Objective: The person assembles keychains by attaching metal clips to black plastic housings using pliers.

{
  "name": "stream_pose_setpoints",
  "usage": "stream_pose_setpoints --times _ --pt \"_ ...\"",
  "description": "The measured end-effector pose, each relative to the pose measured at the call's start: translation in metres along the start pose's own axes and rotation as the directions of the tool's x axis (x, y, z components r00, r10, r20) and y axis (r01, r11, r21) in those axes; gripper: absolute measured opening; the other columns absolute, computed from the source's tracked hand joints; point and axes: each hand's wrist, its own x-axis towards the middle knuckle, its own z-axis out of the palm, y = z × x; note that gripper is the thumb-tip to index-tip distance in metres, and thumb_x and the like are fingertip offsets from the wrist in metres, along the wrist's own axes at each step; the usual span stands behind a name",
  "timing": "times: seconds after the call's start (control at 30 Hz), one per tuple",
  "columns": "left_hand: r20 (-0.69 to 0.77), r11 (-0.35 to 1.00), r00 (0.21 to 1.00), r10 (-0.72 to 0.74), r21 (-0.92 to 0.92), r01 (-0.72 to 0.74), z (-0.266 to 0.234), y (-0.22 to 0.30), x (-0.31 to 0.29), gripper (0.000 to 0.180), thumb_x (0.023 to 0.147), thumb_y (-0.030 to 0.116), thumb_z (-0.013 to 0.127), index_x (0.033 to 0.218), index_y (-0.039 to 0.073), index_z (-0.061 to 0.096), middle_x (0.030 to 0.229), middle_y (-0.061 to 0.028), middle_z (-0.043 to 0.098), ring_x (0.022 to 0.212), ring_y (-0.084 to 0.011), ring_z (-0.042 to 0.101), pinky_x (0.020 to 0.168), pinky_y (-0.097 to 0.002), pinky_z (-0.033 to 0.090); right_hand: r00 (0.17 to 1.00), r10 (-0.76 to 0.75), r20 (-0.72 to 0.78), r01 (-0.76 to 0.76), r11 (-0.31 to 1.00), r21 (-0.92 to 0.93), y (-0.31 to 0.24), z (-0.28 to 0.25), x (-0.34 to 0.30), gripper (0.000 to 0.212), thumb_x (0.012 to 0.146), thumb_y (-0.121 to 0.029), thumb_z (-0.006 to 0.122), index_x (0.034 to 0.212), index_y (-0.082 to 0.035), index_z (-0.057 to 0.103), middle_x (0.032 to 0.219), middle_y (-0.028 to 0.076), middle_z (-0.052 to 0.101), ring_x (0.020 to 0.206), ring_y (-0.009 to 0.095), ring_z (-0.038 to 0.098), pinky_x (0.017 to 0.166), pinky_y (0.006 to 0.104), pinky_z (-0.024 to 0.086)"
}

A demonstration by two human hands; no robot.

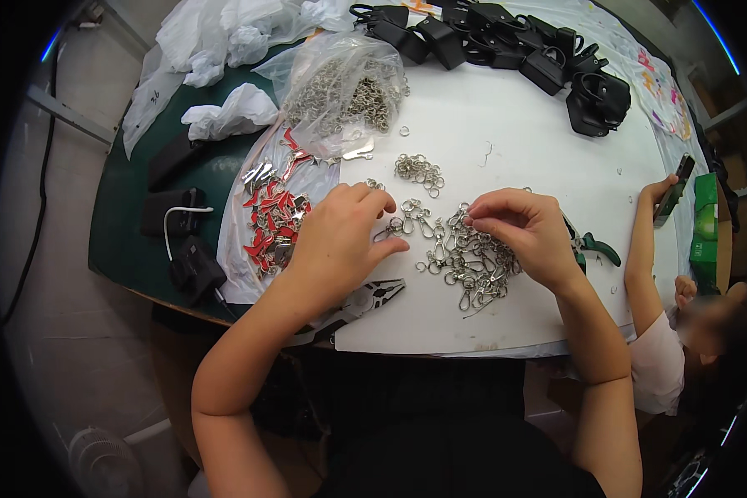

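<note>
My left hand [340, 232] is over the left part of the white board, thumb and index finger apart. A few silver swivel clasps [417, 214] lie just beyond its fingertips. To the right, my right hand [527, 232] has its thumb and index fingertips pinched together above a heap of silver clasps [481, 267]. Whatever is in that pinch is too small to make out. Behind the heap sits a small pile of metal rings [419, 172]. Pliers [373, 297] with grey jaws lie beside my left forearm. Green-handled pliers [599, 247] are partly hidden behind my right hand.
Red and silver charms [275, 224] lie on plastic at the left, near black adapters [195, 270]. Farther back are a clear bag of metal rings [340, 95] and several small black bags [598, 101]. At the right, another person's hand [660, 187] holds a phone [676, 189] near a green box [705, 224].
</note>
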Motion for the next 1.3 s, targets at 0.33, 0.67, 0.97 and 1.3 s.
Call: stream_pose_setpoints --times 0.33,0.67,0.97,1.3 --pt "0.467 0.411 0.859 -0.211 -0.754 0.512 -0.015 -0.007 0.011 0.014 0.082 0.005 0.077 0.087 0.001 0.064 0.087 -0.0030 0.068 0.081 -0.0084 0.065 0.073 -0.0221 0.050 0.999 0.015 0.032 -0.008 0.980 -0.199 -0.004 0.002 -0.007 0.008 0.089 -0.004 0.068 0.094 0.001 0.067 0.089 0.007 0.068 0.075 0.010 0.060 0.065 0.0239 0.049" --pt "0.543 0.346 0.835 -0.091 -0.769 0.538 -0.008 0.003 0.036 0.021 0.082 0.004 0.076 0.100 -0.001 0.068 0.090 -0.0064 0.072 0.086 -0.0119 0.069 0.080 -0.0239 0.053 0.970 0.123 0.209 -0.199 0.897 0.395 -0.013 -0.001 -0.013 0.017 0.086 0.002 0.071 0.103 0.003 0.071 0.096 0.007 0.068 0.086 0.012 0.066 0.077 0.0238 0.055" --pt "0.481 0.314 0.876 -0.047 -0.825 0.470 0.000 0.005 0.030 0.020 0.083 0.001 0.075 0.102 -0.002 0.068 0.090 -0.0066 0.072 0.085 -0.0110 0.069 0.078 -0.0236 0.054 0.956 0.203 0.214 -0.281 0.845 0.454 -0.014 0.004 -0.017 0.013 0.092 -0.002 0.066 0.103 0.001 0.071 0.094 0.006 0.069 0.086 0.011 0.066 0.072 0.0234 0.055" --pt "0.487 0.357 0.870 -0.079 -0.801 0.481 -0.007 0.012 0.028 0.022 0.082 -0.004 0.075 0.103 -0.007 0.068 0.084 -0.0130 0.073 0.076 -0.0173 0.072 0.072 -0.0272 0.059 0.923 -0.380 -0.059 0.354 0.899 -0.259 -0.004 0.014 -0.007 0.021 0.076 -0.004 0.077 0.097 -0.006 0.072 0.090 0.007 0.067 0.076 0.021 0.064 0.072 0.0317 0.052"
